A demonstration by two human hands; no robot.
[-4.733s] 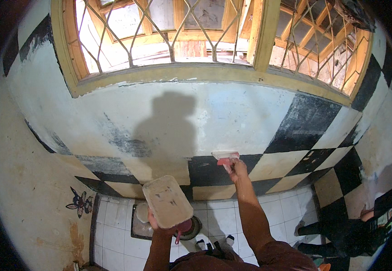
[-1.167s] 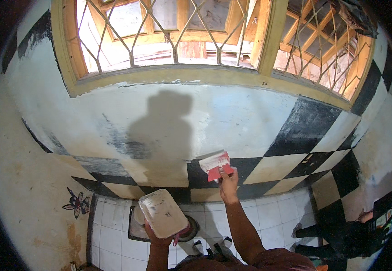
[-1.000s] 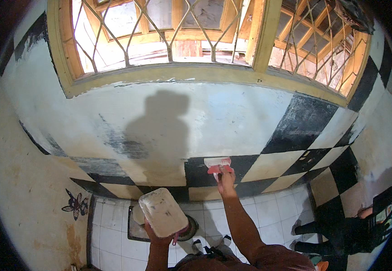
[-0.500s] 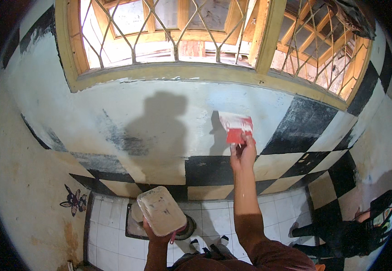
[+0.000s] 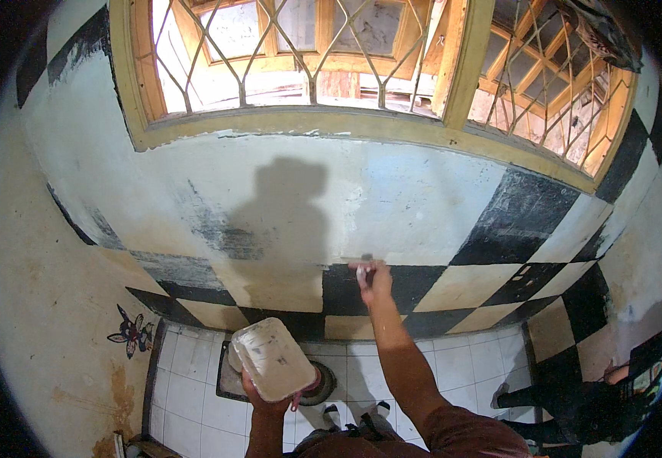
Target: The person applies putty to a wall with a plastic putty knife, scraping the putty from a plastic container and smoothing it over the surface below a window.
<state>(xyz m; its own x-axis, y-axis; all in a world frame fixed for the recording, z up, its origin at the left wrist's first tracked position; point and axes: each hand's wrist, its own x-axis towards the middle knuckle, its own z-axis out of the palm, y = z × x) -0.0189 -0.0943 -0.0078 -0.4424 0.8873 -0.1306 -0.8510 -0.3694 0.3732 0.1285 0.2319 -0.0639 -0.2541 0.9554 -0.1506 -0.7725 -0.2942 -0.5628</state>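
Note:
In my left hand (image 5: 257, 395), fingers wrapped round its side, is a shallow rectangular tub (image 5: 299, 348) smeared with whitish paste. My right hand (image 5: 377, 281) is closed on a red putty scraper (image 5: 364, 265), which now shows almost edge-on. The blade is at the wall (image 5: 415, 198), by the upper edge of a black painted square (image 5: 346, 290); whether it presses on the surface I cannot tell. Pale, streaky filler covers the wall above, with dark paint showing through in a patch left of my shadow.
Above the wall runs a yellow window frame (image 5: 270, 127) with a metal grille. A person in dark clothes (image 5: 575, 408) is at the right. On the white tiled floor (image 5: 216, 416), beneath the tub, stands a dark round object (image 5: 323, 388). A painted flower (image 5: 131, 333) marks the left wall.
My right hand has moved down and slightly left with the scraper, from the pale wall to the black square's top edge. The scraper has turned from face-on to nearly edge-on. The view has shifted slightly.

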